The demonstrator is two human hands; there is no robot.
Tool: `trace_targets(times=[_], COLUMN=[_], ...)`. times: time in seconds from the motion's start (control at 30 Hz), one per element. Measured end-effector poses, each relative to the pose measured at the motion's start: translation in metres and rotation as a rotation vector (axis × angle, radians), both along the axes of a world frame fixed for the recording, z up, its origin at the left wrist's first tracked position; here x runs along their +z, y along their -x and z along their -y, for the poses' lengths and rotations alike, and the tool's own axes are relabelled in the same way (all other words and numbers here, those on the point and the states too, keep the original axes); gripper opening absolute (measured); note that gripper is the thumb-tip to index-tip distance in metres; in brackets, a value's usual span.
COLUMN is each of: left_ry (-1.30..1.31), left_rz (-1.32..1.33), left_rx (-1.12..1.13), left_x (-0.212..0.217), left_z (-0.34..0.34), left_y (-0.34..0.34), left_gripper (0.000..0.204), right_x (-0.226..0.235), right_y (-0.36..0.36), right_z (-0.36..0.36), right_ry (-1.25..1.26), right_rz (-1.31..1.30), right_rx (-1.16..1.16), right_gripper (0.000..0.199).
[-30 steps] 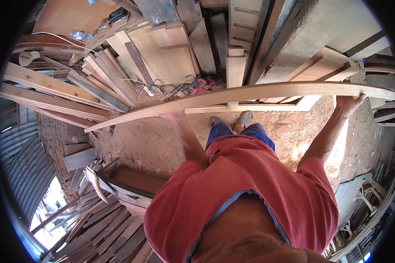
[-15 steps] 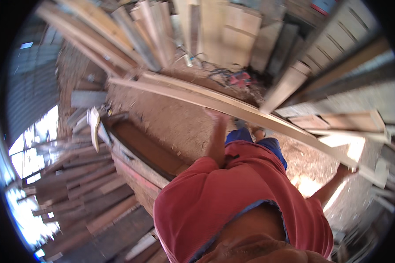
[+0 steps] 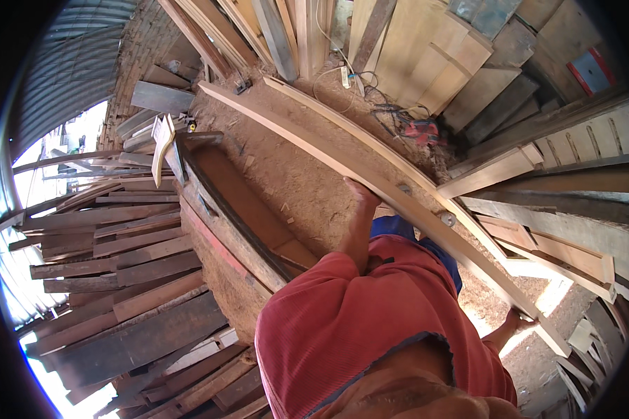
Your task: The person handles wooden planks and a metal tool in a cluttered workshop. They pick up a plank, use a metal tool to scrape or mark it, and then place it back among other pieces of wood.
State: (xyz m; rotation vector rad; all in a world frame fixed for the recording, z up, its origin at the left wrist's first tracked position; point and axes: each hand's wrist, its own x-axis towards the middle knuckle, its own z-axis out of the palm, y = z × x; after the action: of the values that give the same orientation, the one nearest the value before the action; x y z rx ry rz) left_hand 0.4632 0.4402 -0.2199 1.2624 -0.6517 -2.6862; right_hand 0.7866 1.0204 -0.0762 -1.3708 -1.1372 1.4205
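A long, pale wooden plank (image 3: 313, 148) runs slantwise in front of me, from the far left to the near right. My left hand (image 3: 363, 191) grips its near edge around the middle of its length, fingers partly hidden by the wood. Close to the plank's right end, my right hand (image 3: 517, 323) is closed on it, its fingers hard to make out. Just beyond lies a second long, thin board (image 3: 342, 130), roughly parallel to the held one.
To the left stands a long wooden trough-like bench (image 3: 237, 241), beside many stacked boards (image 3: 133, 335). Upright planks (image 3: 279, 42) lean along the back. A red power tool (image 3: 423, 131) with tangled cords lies on the dirt floor (image 3: 286, 157). Wooden frames (image 3: 573, 258) rest at the right.
The view has turned, so surroundings sit further right and lower. Both hands keep hold of the plank; its right end now appears lower, and a wider gap shows between it and the board beyond.
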Motion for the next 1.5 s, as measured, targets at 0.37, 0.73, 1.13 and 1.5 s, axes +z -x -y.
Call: trace_targets(times=[0.37,0.73,1.13,1.5], left_ry=[0.038,0.331,0.185,0.242], left_rz=[-0.031,0.171,0.338,0.255], left_rx=[-0.127,-0.365,-0.142,-0.295], left_x=[-0.046,0.022,0.028,-0.016], left_z=[0.034,-0.060,-0.087,-0.028], left_y=[-0.006,-0.038,-0.111,-0.133], left_gripper=[0.073,0.066,0.072,0.077], right_x=[-0.019,-0.057,-0.098,-0.143], right_y=[-0.038,-0.016,-0.074,-0.088], right_z=[-0.032,-0.038,-0.062,0.030], right_ry=[0.455,0.579,0.664,0.580], right_rz=[0.009,-0.113,0.055,-0.369], right_rx=[-0.164,-0.130,-0.204,-0.154], right_gripper=[0.076,0.091,0.059,0.080])
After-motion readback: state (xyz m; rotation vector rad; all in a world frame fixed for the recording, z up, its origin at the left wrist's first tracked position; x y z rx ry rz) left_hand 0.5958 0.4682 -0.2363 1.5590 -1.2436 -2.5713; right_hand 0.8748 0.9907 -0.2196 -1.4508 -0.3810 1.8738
